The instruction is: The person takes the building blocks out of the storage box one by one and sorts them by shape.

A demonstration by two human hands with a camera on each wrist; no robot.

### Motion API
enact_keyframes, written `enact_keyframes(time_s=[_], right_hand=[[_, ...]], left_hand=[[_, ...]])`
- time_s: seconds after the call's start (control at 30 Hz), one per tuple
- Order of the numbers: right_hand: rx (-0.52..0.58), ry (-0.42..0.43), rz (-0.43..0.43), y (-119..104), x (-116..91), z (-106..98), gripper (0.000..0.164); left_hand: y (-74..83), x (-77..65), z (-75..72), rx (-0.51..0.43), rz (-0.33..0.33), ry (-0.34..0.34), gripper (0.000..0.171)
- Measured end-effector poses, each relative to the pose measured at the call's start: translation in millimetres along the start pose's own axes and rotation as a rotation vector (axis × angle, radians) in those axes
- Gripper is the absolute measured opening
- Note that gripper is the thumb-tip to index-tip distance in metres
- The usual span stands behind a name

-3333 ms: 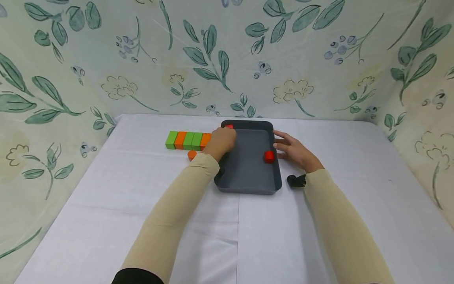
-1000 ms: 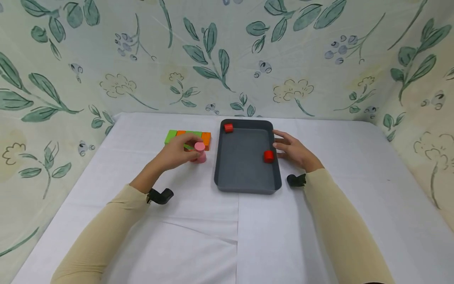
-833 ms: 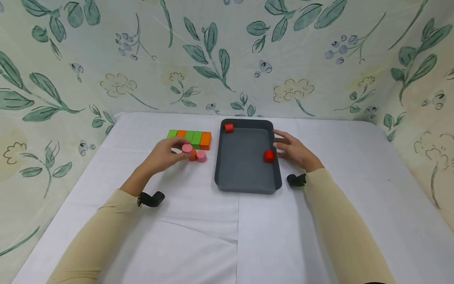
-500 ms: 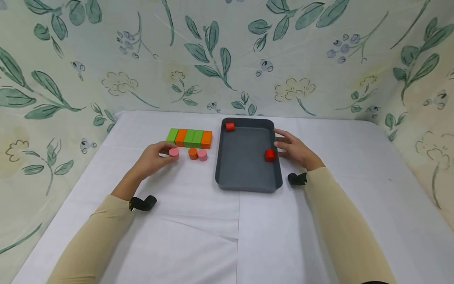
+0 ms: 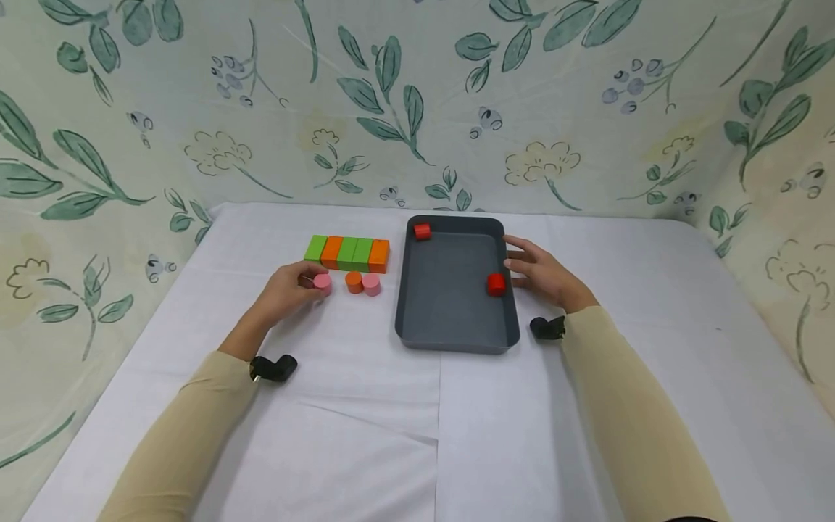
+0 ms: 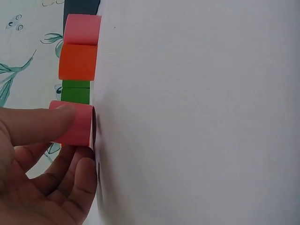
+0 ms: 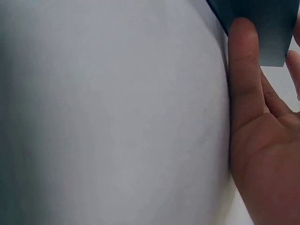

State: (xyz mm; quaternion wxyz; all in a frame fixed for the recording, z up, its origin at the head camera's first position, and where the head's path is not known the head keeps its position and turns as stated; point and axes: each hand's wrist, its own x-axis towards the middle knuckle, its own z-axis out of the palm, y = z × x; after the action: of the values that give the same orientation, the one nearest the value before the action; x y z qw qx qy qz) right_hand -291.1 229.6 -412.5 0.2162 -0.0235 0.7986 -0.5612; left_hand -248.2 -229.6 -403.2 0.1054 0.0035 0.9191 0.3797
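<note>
My left hand pinches a pink cylinder between thumb and fingers, low over the white cloth; in the left wrist view the thumb lies across this pink cylinder. To its right, with a gap between, an orange cylinder and another pink cylinder stand side by side. On the right, my right hand rests beside the grey tray, its extended fingers touching the side wall. The right wrist view shows the thumb against the tray's wall.
Behind the cylinders lies a row of green and orange blocks. Inside the tray are one red cylinder at the far left corner and another red cylinder by the right wall. A patterned cloth hangs behind the table.
My left hand has left the tray's left side, lifted the pink cylinder off the other pink one, and carried it left past the orange cylinder. My right hand has stayed by the tray.
</note>
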Motion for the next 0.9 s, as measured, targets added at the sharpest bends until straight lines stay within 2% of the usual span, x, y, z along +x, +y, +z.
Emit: enact_keyframes(time_s=[0.5, 0.9], right_hand=[[-0.004, -0.002, -0.003, 1.8, 1.1, -1.3, 0.068], [0.016, -0.007, 0.005, -4.0, -3.5, -0.4, 0.068]], left_hand=[[9.7, 14.2, 9.7, -0.027, -0.015, 0.002, 0.040], [15.9, 14.2, 13.3, -0.025, -0.019, -0.010, 0.040]])
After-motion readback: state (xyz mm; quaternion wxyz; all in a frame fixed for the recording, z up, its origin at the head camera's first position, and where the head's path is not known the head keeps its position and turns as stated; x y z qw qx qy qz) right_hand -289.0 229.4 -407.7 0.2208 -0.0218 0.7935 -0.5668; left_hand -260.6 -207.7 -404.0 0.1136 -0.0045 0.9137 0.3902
